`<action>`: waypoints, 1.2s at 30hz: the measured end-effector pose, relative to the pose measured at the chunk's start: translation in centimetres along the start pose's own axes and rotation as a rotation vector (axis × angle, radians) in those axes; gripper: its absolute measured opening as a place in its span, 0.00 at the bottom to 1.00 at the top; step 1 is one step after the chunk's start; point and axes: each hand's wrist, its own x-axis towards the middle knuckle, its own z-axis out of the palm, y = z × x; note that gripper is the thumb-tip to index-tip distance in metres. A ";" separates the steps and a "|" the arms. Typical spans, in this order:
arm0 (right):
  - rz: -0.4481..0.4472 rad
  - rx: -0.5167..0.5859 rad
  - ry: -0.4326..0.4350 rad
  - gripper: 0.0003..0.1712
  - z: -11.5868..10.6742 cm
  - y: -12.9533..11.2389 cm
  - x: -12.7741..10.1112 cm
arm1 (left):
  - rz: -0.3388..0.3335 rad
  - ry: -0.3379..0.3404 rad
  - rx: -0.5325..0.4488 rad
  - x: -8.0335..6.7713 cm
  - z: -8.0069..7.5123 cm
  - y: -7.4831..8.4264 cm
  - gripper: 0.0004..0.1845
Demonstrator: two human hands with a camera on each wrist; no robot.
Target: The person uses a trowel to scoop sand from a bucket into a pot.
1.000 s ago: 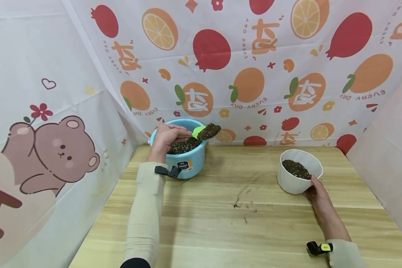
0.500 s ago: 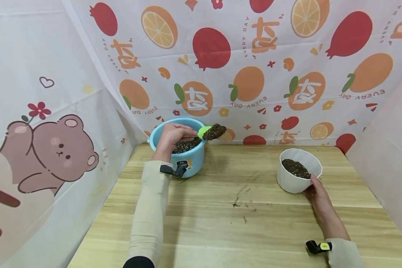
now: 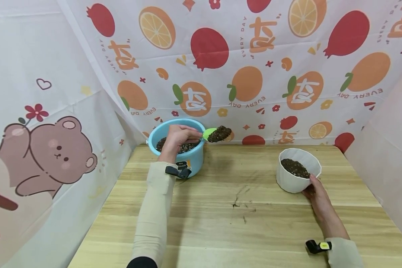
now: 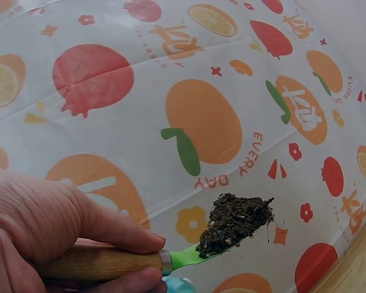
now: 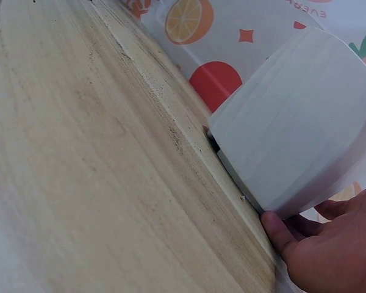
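My left hand grips the wooden handle of a small trowel, held over the right side of a light blue bucket. Dark soil is heaped on the trowel's green blade, which points right, past the bucket's rim. More soil lies inside the bucket, partly hidden by the hand. On the right, my right hand holds a white ribbed flower pot by its near right side, with a fingertip at its bottom edge in the right wrist view. The pot has soil in it.
Both vessels are at the back half of a wooden table. Dark soil crumbs are scattered between them. A fruit-print cloth hangs behind the table, and a bear-print cloth hangs at the left.
My left hand has moved right with the loaded trowel, carrying the blade farther beyond the bucket's rim. The right hand and the pot have stayed in place.
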 end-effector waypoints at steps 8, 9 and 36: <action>0.017 -0.023 0.001 0.20 0.1 -0.2 0.0 | 0.005 -0.036 -0.002 0.2 1.2 -0.3 0.21; 0.020 -0.029 0.002 0.20 0.1 -0.2 0.0 | 0.007 -0.039 -0.001 0.1 1.3 -0.4 0.20; 0.027 -0.014 0.015 0.20 0.2 -0.3 0.0 | 0.054 -0.089 0.030 -0.1 6.0 -0.3 0.13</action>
